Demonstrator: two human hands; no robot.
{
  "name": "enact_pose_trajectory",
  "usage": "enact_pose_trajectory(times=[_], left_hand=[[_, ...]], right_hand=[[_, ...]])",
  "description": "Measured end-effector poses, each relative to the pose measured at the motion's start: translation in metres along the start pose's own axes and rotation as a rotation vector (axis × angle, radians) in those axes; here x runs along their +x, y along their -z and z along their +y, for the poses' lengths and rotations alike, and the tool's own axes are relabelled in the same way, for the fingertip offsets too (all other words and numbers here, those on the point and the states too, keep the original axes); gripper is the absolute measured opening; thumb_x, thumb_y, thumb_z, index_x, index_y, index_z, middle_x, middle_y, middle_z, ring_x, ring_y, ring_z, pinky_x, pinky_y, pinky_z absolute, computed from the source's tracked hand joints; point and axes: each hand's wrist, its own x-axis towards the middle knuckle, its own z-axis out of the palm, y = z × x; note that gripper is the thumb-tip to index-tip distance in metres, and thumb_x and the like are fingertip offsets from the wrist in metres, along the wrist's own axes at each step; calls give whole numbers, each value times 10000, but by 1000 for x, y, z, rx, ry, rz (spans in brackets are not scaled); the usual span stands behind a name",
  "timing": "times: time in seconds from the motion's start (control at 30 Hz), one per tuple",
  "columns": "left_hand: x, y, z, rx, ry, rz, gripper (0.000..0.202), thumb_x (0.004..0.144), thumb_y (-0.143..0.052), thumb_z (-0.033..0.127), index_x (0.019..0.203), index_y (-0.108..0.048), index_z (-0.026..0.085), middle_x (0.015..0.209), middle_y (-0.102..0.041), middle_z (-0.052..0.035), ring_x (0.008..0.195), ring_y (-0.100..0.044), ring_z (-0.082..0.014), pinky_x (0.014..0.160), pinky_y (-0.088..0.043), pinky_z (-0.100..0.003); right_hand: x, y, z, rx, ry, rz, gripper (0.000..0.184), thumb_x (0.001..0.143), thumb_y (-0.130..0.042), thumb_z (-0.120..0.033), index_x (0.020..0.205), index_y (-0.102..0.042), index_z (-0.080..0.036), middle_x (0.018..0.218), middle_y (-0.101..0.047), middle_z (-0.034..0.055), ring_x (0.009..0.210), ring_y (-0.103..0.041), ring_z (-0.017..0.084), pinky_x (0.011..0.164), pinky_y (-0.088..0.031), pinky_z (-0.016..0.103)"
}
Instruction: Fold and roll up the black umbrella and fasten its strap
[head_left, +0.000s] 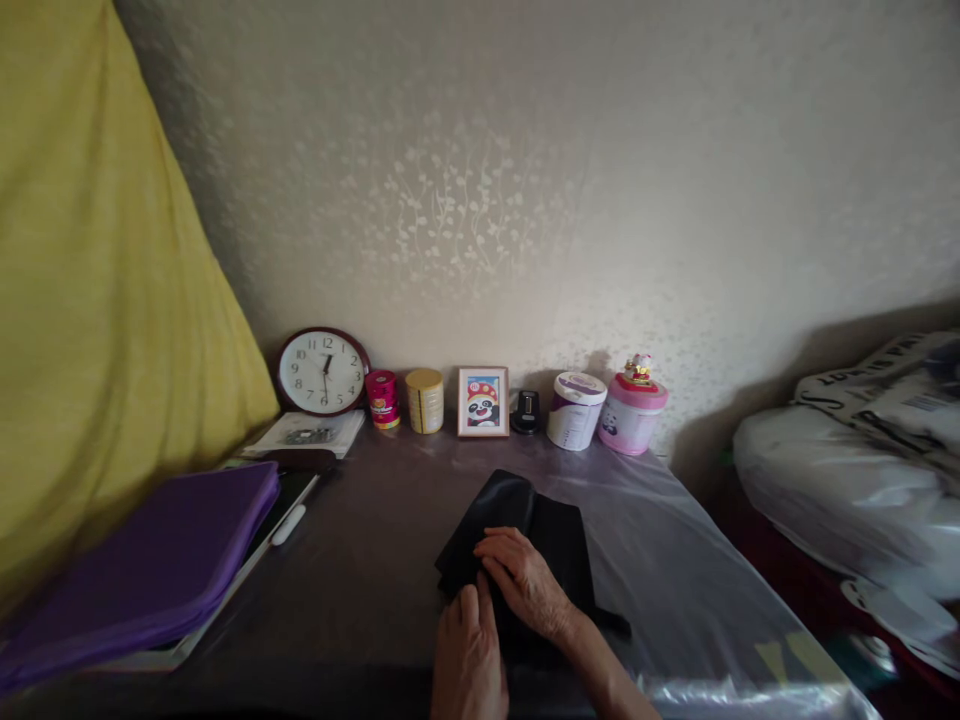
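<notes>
"What's that under the hands?"

"A piece of black fabric (562, 540), folded into a low, uneven pile. It lies on the table (360, 590), near the front edge and well in from the right edge."

"Is it shiny?"

"Softly. It shows 2 panels with a crease between them. The left panel catches a dull gleam and pokes farther toward the back edge, where a framed panda picture (483, 402) stands. The right panel looks flatter and darker."

"And at its side?"

"A narrow dark strip (613, 622) juts out at the near right, toward the table's front right corner."

"How are the hands?"

"Close together, fingertips nearly meeting. The left hand (471, 650) is at the near left part, fingers pointing to the back edge. The right hand (525, 580) lies across the top, fingers angled left. I can't tell whether either pinches the cloth."
</notes>
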Motion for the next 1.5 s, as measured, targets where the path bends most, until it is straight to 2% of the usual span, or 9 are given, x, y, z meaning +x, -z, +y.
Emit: enact_pose_trajectory(times=[0.13,0.33,0.63,0.87,0.97,1.13,1.2,1.33,1.5], left_hand=[[1,-11,0,37,29,81,639,731,-382,50,1363,-294,101,1246,-466,-142,1086,-451,-235,949,-348,-381],[3,-21,-2,78,71,47,639,738,-384,56,1366,-292,129,1240,-480,-140,1110,-448,-233,967,-331,-377],[9,-35,-9,110,76,102,514,804,-361,80,1313,-404,139,1114,-531,-150,1012,-511,-228,873,-413,-356],[12,-33,-3,72,168,9,571,744,-393,80,1315,-395,105,1163,-522,-145,1073,-476,-231,929,-358,-357],[11,-28,-2,46,183,-40,625,706,-422,89,1329,-369,98,1237,-482,-156,1138,-434,-255,953,-338,-373],[6,-18,-2,3,115,-27,608,735,-384,93,1342,-341,90,1257,-477,-159,1145,-438,-261,965,-335,-390],[3,-15,0,18,125,13,590,748,-389,103,1336,-351,80,1267,-471,-164,1155,-432,-270,978,-327,-397],[0,-8,2,3,107,41,537,799,-376,138,1329,-356,63,1280,-457,-176,1167,-429,-269,996,-321,-392],[-4,3,2,-23,67,8,530,827,-358,177,1339,-330,46,1300,-438,-192,1168,-431,-280,996,-327,-404]], right_hand=[[8,-3,15,-117,24,-47,285,912,-398,-249,1090,-618,-210,1110,-645,56,1192,-458,195,1035,-306,406],[31,-1,38,-229,31,-103,265,894,-454,-303,1078,-629,-229,1159,-623,55,1217,-440,207,1047,-257,441],[63,6,73,-372,-47,-174,283,907,-405,-264,924,-688,-251,1042,-677,19,1170,-469,204,1041,-212,441],[75,10,87,-488,-259,-145,321,911,-367,-276,916,-687,-243,1073,-664,25,1068,-532,175,923,-349,298],[75,14,91,-544,-389,-99,331,917,-344,-270,898,-673,-234,1002,-679,42,970,-582,165,842,-391,273],[52,33,97,-618,-500,-2,312,901,-333,-208,933,-643,-185,981,-666,109,960,-586,210,859,-386,339],[33,43,99,-606,-523,106,296,883,-344,-200,959,-629,-187,1031,-649,110,1009,-567,214,908,-363,352],[-13,56,98,-482,-643,392,324,851,-357,-318,997,-595,-155,1024,-637,123,991,-576,230,891,-396,349],[-59,55,70,-263,-791,438,416,802,-374,-486,981,-596,-183,957,-654,96,823,-622,227,771,-449,342]])
